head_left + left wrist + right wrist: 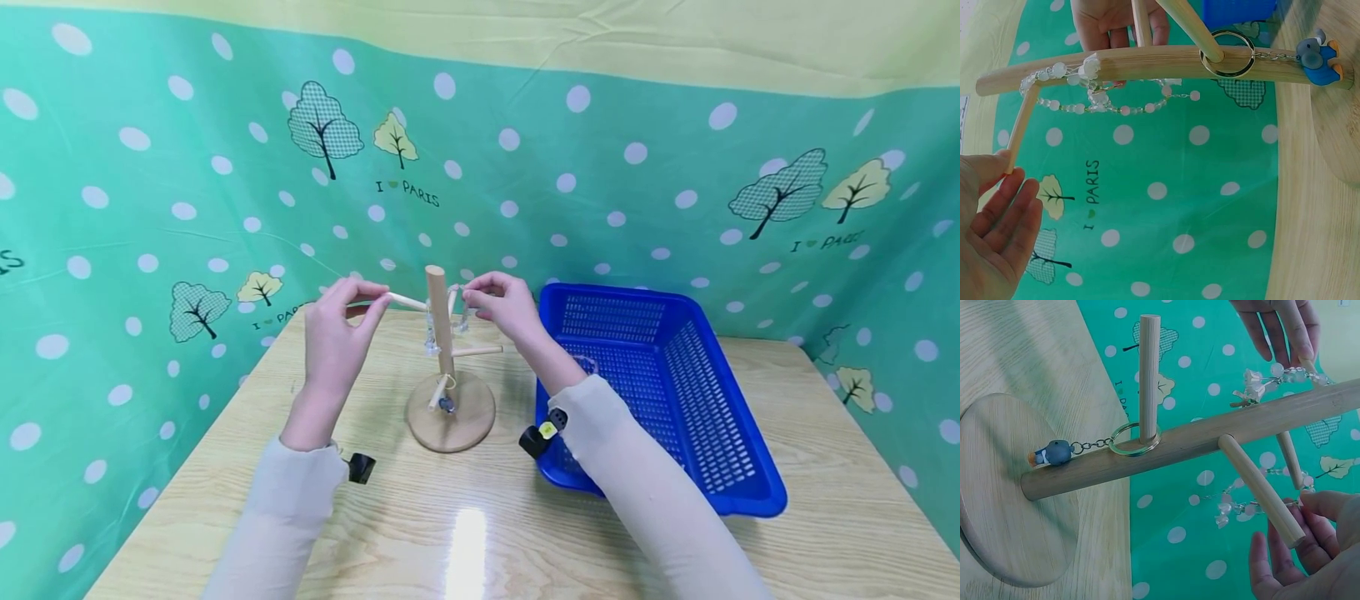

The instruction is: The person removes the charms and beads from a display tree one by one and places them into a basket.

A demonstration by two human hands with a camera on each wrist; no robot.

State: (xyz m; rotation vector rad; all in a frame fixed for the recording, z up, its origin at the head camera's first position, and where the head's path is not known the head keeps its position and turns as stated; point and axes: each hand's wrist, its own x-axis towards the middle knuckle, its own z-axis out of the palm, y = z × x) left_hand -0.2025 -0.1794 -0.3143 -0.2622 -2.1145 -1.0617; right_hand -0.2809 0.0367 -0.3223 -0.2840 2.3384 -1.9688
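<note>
A wooden stand with several pegs rises from a round base. My left hand pinches the tip of the upper left peg, where a beaded bracelet hangs near the post. At the back peg, my right hand holds part of another beaded strand between thumb and fingers, close to the peg's tip. A keyring with a blue figure hangs on a lower peg.
A blue basket stands to the right of the stand, under my right forearm, with a clear strand inside. A polka-dot curtain hangs behind the wooden table.
</note>
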